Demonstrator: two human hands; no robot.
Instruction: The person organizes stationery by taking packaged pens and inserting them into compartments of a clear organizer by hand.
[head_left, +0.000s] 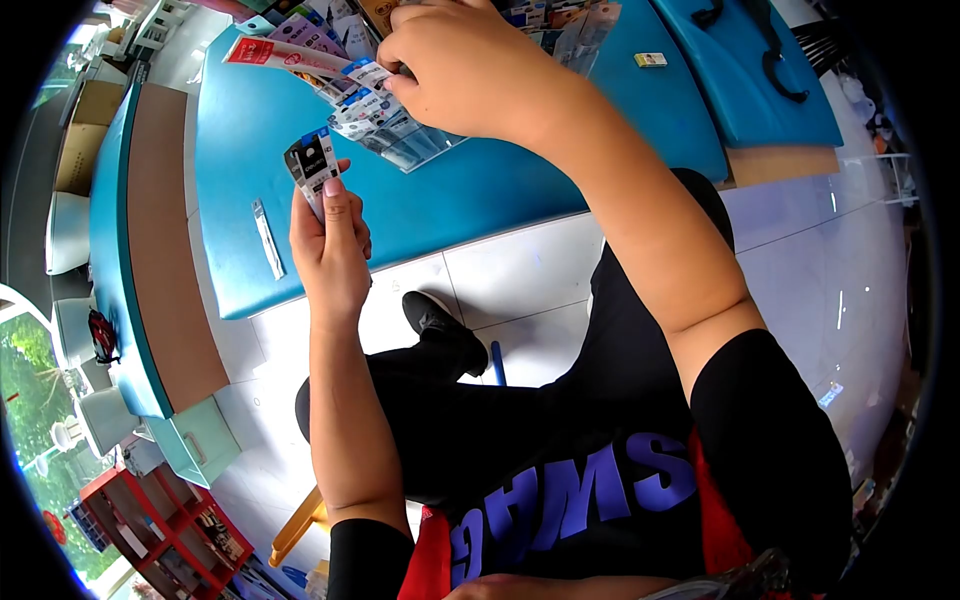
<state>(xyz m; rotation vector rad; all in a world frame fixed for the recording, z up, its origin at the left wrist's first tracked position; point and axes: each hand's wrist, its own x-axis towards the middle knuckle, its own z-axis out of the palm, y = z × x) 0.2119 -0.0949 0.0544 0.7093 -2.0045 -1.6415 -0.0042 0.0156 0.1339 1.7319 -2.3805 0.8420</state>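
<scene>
In my left hand (335,240), a small flat packet (312,158) with a blue top and a black-and-white label is pinched upright between thumb and fingers; whether several are stacked there I cannot tell. My right hand (455,70) is curled over a clear box (425,150) at the table's far side. Its thumb and forefinger close on a blue-and-white packet (367,72) among several similar ones. Some fingertips are hidden behind the hand. A long red-and-white packet (285,55) sticks out of the box to the left.
The blue table (500,190) lies before me. On it are a thin, narrow packet (268,238) at left and a small yellow-and-white box (650,60) at right. Another blue surface (750,85) with black straps adjoins on the right. A red shelf (165,525) stands lower left.
</scene>
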